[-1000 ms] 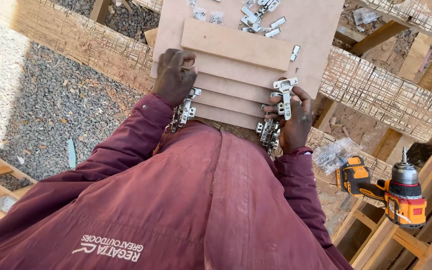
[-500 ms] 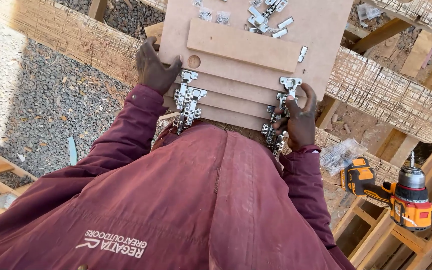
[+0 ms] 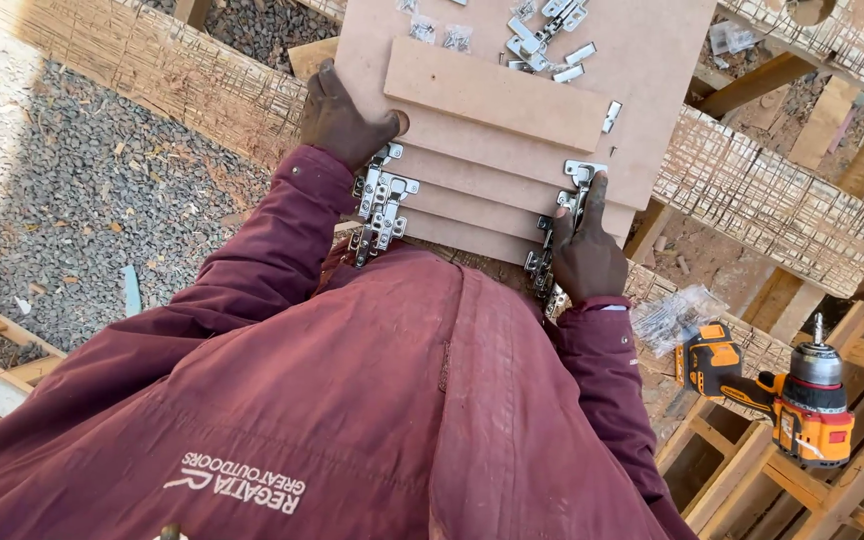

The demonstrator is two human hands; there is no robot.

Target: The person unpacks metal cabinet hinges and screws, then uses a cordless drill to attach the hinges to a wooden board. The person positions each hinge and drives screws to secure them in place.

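Two hands are set on a staggered stack of hinged boards.
Left hand (image 3: 344,118) is clasped on the stack's (image 3: 482,175) left end, right hand (image 3: 585,258) on the right; long axis runs hand to hand.

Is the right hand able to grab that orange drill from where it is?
Probably yes: the orange drill lies uncovered on the wooden frame beside the right hand, nothing between them, though that hand now rests on the boards' hinges.

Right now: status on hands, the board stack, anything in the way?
Left hand on stack's left edge, right hand on right-side hinges. Stacked boards overlapped on the big panel, hinges fitted. Loose hinges beyond; cordless drill parked right.
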